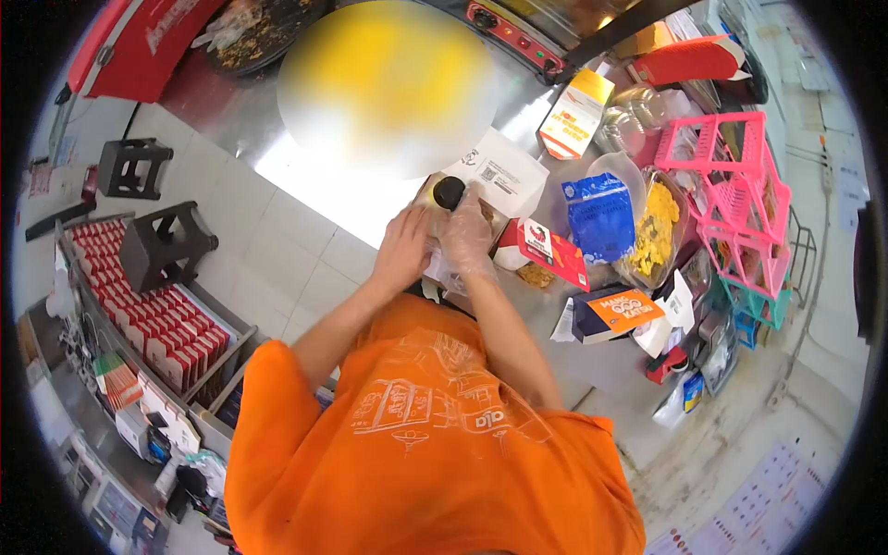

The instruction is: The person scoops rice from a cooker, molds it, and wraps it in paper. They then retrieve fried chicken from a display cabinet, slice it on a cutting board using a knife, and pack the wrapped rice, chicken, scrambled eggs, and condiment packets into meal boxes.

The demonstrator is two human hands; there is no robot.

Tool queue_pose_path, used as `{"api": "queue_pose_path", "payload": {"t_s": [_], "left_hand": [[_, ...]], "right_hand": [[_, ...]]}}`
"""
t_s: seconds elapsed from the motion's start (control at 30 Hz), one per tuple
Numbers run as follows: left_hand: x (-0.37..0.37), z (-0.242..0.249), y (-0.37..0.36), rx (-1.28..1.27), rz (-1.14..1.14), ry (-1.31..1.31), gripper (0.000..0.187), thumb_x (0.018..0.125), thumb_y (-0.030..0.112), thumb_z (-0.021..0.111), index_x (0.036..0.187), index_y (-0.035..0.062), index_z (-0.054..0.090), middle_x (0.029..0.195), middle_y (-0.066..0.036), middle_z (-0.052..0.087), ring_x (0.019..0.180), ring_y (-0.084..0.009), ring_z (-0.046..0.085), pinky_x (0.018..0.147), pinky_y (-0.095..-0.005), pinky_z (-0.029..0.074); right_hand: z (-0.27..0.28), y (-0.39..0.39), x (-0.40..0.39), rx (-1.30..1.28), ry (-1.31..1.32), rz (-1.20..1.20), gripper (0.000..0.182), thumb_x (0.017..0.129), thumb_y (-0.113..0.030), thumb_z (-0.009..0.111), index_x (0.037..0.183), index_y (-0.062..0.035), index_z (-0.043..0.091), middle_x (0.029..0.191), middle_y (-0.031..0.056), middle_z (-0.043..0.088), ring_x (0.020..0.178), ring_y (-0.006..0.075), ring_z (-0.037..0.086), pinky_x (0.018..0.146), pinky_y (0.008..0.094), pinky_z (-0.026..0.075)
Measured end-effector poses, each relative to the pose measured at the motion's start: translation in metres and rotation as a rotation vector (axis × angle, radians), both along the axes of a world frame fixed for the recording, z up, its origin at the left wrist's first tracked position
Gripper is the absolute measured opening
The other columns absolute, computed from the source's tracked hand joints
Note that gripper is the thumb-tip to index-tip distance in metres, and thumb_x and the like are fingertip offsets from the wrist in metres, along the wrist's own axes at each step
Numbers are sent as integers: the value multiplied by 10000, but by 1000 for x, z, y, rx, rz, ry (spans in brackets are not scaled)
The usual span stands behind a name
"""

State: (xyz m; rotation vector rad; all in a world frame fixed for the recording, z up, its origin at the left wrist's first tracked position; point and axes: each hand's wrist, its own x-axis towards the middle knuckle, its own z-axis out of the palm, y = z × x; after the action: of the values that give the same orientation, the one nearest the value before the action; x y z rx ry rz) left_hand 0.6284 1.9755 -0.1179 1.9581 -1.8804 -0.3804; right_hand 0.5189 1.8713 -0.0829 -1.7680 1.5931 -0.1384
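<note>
A bottle with a round black cap is at the counter's front edge, its body mostly hidden. My left hand, bare, is beside it, with fingers together against something pale that I cannot make out. Under a clear plastic glove, my right hand is closed at the bottle's right side, over a small open box. Just behind lies a white carton flap with printed text. To the right are a red and white box and a blue pouch.
A blurred yellow and white round area covers the back counter. Right of it stand a yellow and white carton, a tray of yellow food, a navy and orange box and pink baskets. Dark stools stand at left.
</note>
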Motion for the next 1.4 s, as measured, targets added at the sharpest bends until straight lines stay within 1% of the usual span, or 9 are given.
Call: {"api": "queue_pose_path", "payload": {"t_s": [0.23,0.37,0.63,0.73,0.87,1.03,1.2,1.3,1.4], "left_hand": [[36,-52,133,147,346,301,328,855,60,662,1177,3,636,1146,-180,653,1112,-345,598,1001,-437,453],[39,-49,149,342,411,350,204,889,-11,600,1081,18,664,1010,-151,687,895,-280,663,807,-391,532],[-18,-98,107,153,444,487,133,910,-33,586,1029,-20,645,882,-99,679,801,-160,641,733,-316,527],[-62,-92,137,177,605,497,106,934,-12,572,1013,-31,640,855,-91,672,777,-147,628,708,-305,519],[-136,-79,207,383,597,404,106,953,38,562,978,-17,650,761,-72,662,680,-137,613,628,-281,491],[-178,-75,296,445,618,375,183,964,137,590,920,-8,694,689,-97,643,628,-167,619,563,-334,476],[-217,-34,287,700,796,384,213,970,158,602,895,-8,712,659,-90,617,588,-171,587,545,-355,464],[-226,-22,274,645,673,266,200,968,150,607,908,-22,692,662,-73,617,599,-150,576,558,-338,466],[-222,-22,245,530,690,332,169,961,120,606,929,-34,669,698,-58,628,651,-127,584,598,-314,477]], "right_hand": [[76,-23,-123,-524,-507,-593,739,934,-208,665,1477,80,255,1257,257,526,1106,341,585,1002,400,458],[124,-67,-292,-262,-368,-675,332,926,-259,607,1130,-1,561,804,79,600,639,184,583,572,347,486],[41,-139,-457,-90,481,202,316,915,-281,522,955,-10,678,939,219,682,924,347,670,830,483,493],[47,-159,-552,-317,-160,-240,267,932,-232,533,955,-13,684,971,222,694,926,366,671,823,480,509],[-4,-215,-727,-429,308,-677,282,852,-204,656,1072,-29,678,1036,215,699,1079,370,652,932,482,500],[-65,-248,-768,-756,384,-262,328,812,-168,685,1112,-38,669,1078,261,674,1089,410,640,975,493,494],[-128,-289,-829,-327,368,-531,370,847,-284,699,1094,-8,681,1024,262,688,1030,429,658,892,502,511],[-102,-280,-823,-527,154,-551,344,853,-301,686,997,12,688,998,274,687,980,450,659,840,513,513],[-103,-272,-796,-422,396,-231,330,863,-302,682,1037,-22,693,1072,229,690,1041,438,640,887,483,517]]}}
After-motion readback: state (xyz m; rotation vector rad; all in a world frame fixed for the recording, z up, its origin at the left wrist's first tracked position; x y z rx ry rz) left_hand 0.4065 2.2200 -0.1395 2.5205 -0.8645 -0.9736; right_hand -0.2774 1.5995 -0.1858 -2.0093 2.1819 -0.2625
